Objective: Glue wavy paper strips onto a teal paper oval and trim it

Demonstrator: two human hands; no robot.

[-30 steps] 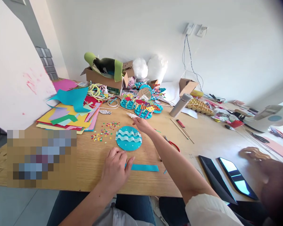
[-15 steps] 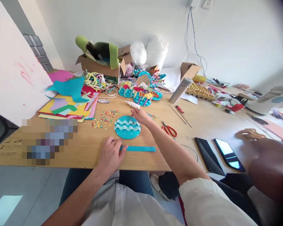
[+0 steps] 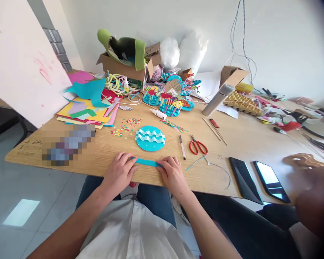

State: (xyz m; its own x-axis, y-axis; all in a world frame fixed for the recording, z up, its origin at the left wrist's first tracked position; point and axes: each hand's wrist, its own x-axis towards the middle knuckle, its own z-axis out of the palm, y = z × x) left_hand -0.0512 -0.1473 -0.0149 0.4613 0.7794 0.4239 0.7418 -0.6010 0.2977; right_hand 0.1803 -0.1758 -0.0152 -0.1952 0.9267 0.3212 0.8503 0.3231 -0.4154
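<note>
A blue paper strip (image 3: pixel 147 162) lies on the wooden table near its front edge. My left hand (image 3: pixel 120 171) grips its left end, thumb and fingers pressed together. At the right end, my right hand (image 3: pixel 172 174) pinches the strip in the same way. Just beyond the strip lies a round blue disc (image 3: pixel 150 144) with white dots and pale wavy bands across it. Colourful confetti (image 3: pixel 121 131) is scattered to its left. A white glue bottle (image 3: pixel 158 114) lies on its side behind the disc, beside thin coloured strips (image 3: pixel 175 126).
Red-handled scissors (image 3: pixel 198 146) and a pen (image 3: pixel 182 146) lie right of the disc. Two phones (image 3: pixel 271 181) are farther right, near another person's blurred arm (image 3: pixel 317 198). Coloured paper sheets (image 3: pixel 91 117) are stacked at left. A metal flask (image 3: pixel 218 99) and blue crafts (image 3: pixel 170 107) stand behind.
My right hand has moved back from the glue bottle to the strip's right end. The left hand still holds the left end. The view has shifted, so objects appear farther right.
</note>
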